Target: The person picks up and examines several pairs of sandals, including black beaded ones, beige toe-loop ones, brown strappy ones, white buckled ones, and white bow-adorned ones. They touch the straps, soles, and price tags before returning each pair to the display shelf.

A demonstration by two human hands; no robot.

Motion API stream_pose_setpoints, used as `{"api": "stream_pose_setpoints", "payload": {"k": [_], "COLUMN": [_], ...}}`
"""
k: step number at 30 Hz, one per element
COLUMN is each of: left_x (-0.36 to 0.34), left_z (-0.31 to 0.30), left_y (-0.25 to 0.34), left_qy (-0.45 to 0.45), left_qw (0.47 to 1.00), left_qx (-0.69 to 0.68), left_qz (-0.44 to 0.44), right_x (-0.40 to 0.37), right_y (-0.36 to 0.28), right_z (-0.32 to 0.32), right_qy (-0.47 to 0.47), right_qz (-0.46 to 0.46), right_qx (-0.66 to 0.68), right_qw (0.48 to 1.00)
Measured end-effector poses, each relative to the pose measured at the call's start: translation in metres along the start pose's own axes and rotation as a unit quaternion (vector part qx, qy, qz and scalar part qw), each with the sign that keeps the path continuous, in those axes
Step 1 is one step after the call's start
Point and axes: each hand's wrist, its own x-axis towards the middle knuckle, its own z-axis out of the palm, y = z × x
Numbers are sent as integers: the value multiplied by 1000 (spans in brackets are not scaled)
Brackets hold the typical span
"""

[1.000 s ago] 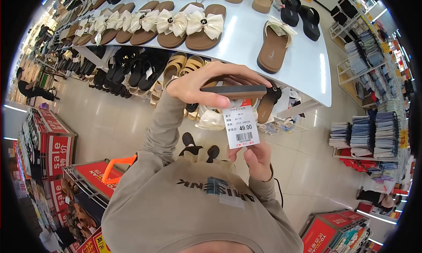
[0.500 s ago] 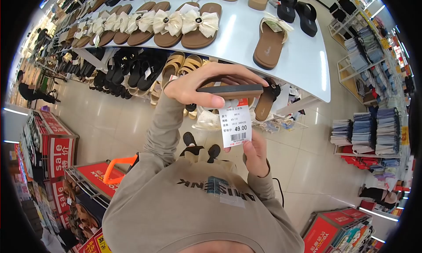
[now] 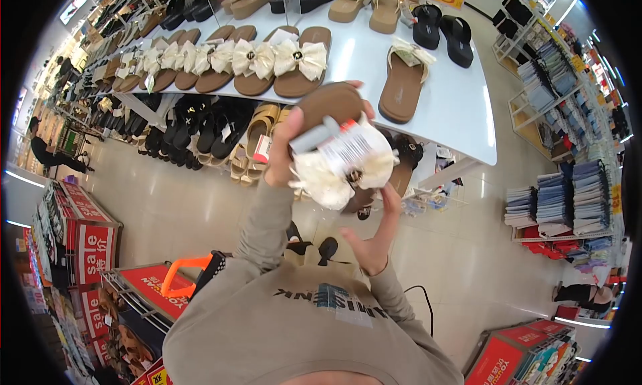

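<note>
My left hand (image 3: 286, 141) grips a brown slide sandal (image 3: 329, 107) around its sole, with the thumb on one side and fingertips showing past the other edge. The sandal's large cream bow (image 3: 324, 188) faces me, with a dark round ornament at its middle. A white price tag (image 3: 346, 148) with a barcode lies across the bow, blurred. Just below the bow, my right hand (image 3: 376, 234) is open, thumb and fingers spread, fingertips right at the bow's lower right edge.
A white display table (image 3: 461, 111) ahead carries a row of matching bow sandals (image 3: 301, 61), a single brown sandal (image 3: 403, 84) and black flip-flops (image 3: 443, 34). More footwear sits on the shelf beneath. Red sale bins (image 3: 93, 248) stand at left, folded jeans (image 3: 556, 198) at right.
The sandal has turned from edge-on so its insole and bow now show. My right hand has let go of the price tag, its fingers spreading, and the tag has swung up over the bow.
</note>
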Motion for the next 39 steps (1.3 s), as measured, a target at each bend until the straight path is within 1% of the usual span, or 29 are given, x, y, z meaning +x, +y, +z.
{"api": "stream_pose_setpoints", "payload": {"k": [1,2,5,7,8,10,11,12,13,14,16,17,18,20,21,22,24,25,26,27,28,29,30,32,33,34,36,37,39], "left_x": [2,1,-3,-8,-9,-7,-12,-13,-14,-14,-16,-16,-14,-25,-29,-34,-45,-56,-65,-71,-74,-72,-76,-87,-84,-81,-76,-73,-71], "left_z": [-5,-7,-17,-10,-12,-14,-13,-21,-34,-46,-31,-14,-1,-13,-8,-2,-8,-14,-17,-18,-21,-23,-18,-20,-9,1,10,22,31], "left_y": [-4,-7,-13,-16,-20,-27,-28,-31,-35,-41,-38,-33,-31,-43,-42,-41,-49,-49,-51,-53,-55,-59,-62,-103,-116,-129,-144,-144,-149], "left_qy": [-20,2,-3,64,61,253,238,233,116,-4,-18,181,367,362,336,310,294,216,210,177,143,117,136,215,242,268,282,289,293], "left_qw": [982,974,978,966,967,952,959,961,964,945,945,951,915,919,931,943,949,972,973,978,974,964,956,957,942,923,903,901,900], "left_qx": [-188,-228,-210,-247,-245,-139,-99,-99,-200,-296,-285,-207,-120,-119,-100,-78,-63,-13,-13,71,155,215,249,176,200,224,278,274,269], "left_qz": [-9,-9,12,35,34,100,115,114,130,142,161,142,116,105,98,94,97,91,91,88,84,108,68,81,121,162,167,172,179], "right_x": [2,1,-3,-10,-11,-4,-2,0,2,5,8,9,12,15,21,26,34,38,42,48,52,57,63,73,79,77,70,67,56], "right_y": [-6,-10,-16,-2,4,8,10,10,10,10,10,9,10,10,6,3,-1,3,7,9,10,10,10,6,1,-1,-3,-13,-8], "right_z": [4,7,18,23,25,22,20,18,16,14,8,5,0,-13,-19,-26,-48,-59,-67,-72,-74,-76,-71,-50,-42,-34,-14,1,1], "right_qy": [-2,-6,22,51,76,64,49,54,50,46,39,28,35,-4,4,12,-19,-37,-32,-5,22,30,32,171,167,168,102,203,217], "right_qz": [-4,-8,18,29,39,24,11,9,-6,-22,-22,-19,-25,64,72,66,64,50,47,73,99,67,64,105,135,133,182,228,215], "right_qx": [-15,-30,-64,-55,-46,-43,-41,-42,-45,-47,-45,-42,-47,18,47,42,97,111,110,238,363,352,352,459,460,462,530,465,467], "right_qw": [1000,999,998,997,995,997,998,998,998,998,998,999,998,998,996,997,993,992,992,968,926,933,933,865,861,860,822,831,830]}}
